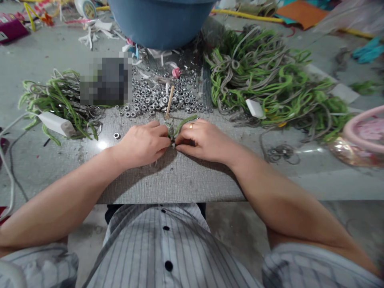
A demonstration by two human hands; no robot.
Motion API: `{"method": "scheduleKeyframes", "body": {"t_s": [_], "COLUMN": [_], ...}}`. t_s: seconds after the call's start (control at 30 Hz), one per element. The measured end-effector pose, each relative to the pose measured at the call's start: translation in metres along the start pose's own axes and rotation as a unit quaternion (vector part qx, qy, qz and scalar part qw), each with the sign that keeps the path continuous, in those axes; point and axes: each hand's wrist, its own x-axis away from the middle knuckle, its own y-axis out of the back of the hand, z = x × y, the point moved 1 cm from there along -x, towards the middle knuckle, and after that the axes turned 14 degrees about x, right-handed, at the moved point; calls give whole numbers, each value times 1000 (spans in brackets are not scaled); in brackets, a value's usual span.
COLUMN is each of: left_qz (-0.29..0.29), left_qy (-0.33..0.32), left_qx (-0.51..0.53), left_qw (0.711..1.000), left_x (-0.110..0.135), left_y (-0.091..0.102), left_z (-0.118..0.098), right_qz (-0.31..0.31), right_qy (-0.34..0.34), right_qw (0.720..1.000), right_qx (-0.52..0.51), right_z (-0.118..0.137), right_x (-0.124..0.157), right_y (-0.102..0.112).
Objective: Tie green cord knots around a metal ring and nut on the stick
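My left hand and my right hand meet at the middle of a grey board. Both are closed in a pinch on a short green and grey cord that sticks up between them, with a small metal nut at the fingertips. A gold ring sits on my right hand. Just beyond the hands lies a heap of metal nuts, and a thin wooden stick stands among them.
A large pile of green and grey cords lies at the right, a smaller pile at the left. A blue tub stands behind the nuts. A white charger block with cable lies left; a pink object at the right edge.
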Motion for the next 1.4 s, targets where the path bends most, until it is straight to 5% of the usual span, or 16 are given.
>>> {"method": "scheduleKeyframes", "body": {"t_s": [1.4], "left_qz": [-59], "left_qy": [59], "left_qx": [10], "left_qw": [996], "left_x": [-3], "left_y": [-11], "left_z": [-5], "right_qz": [-32], "right_qy": [-19], "right_qw": [997], "right_qx": [-71], "right_z": [4], "right_x": [0], "right_y": [-2]}}
